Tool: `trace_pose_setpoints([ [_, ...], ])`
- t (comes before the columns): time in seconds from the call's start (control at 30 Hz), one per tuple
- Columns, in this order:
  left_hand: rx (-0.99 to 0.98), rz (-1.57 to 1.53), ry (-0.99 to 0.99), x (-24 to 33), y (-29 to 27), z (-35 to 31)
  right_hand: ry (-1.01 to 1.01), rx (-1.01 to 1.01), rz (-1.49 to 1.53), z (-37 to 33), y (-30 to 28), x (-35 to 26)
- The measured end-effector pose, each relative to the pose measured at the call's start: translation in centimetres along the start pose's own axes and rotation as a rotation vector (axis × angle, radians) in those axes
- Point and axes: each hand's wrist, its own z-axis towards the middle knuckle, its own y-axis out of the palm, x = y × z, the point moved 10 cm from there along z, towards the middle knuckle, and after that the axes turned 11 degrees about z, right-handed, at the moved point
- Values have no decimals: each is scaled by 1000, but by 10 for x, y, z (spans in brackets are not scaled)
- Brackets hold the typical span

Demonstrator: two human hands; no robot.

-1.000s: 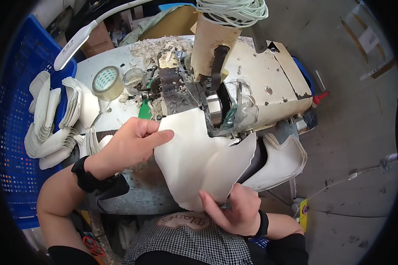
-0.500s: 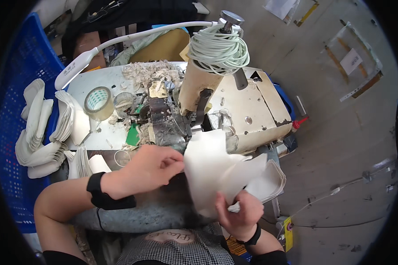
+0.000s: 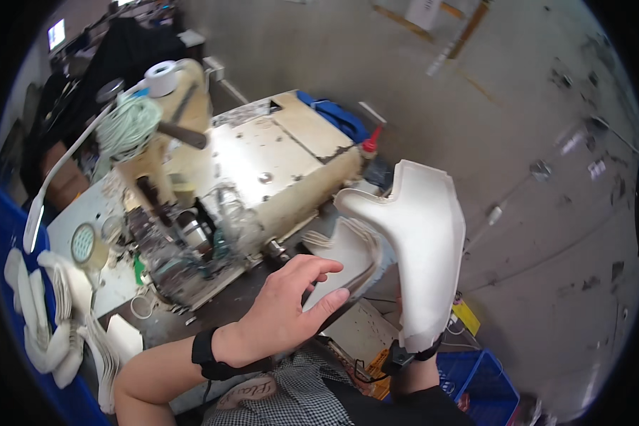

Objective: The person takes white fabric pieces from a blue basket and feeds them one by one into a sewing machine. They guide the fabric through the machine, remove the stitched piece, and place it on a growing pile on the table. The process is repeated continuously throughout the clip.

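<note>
A stack of white boot-shaped cut pieces [image 3: 427,241] stands raised at the right, its edges lined up. My right hand is behind it, its fingers hidden; only the wrist with its dark band [image 3: 408,358] shows, and the stack rests in that hand. My left hand [image 3: 295,302] is open, thumb apart from the fingers, with nothing in it. It hovers at the near edge of a second pile of white pieces [image 3: 344,248], which lies beside the machine [image 3: 263,184], overlapping it in view. The cream machine carries a coil of pale green cord [image 3: 128,124].
At left, several bundles of white pieces [image 3: 64,291] lie on the worktop by a blue crate [image 3: 3,234]. A tape roll [image 3: 89,245] sits behind them. A red-tipped bottle [image 3: 370,140] stands at the machine's far right. Another blue crate [image 3: 486,387] is low at right.
The view has swung right. My right hand has lifted the white pieces up and away from the machine, now squared as a stack. My left hand has opened and come near the other pile.
</note>
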Motion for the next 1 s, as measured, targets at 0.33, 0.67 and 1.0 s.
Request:
trace_pose_setpoints([
  [0.33, -111, 474, -17, -31, 82, 7, 396, 413, 1269, -16, -49, 73],
  [0.67, -249, 420, -225, -81, 117, -8, 548, 649, 730, -64, -100, 157],
  [1.0, -187, 360, -101, -78, 112, -5, 710, 366, 215, -43, -41, 181],
])
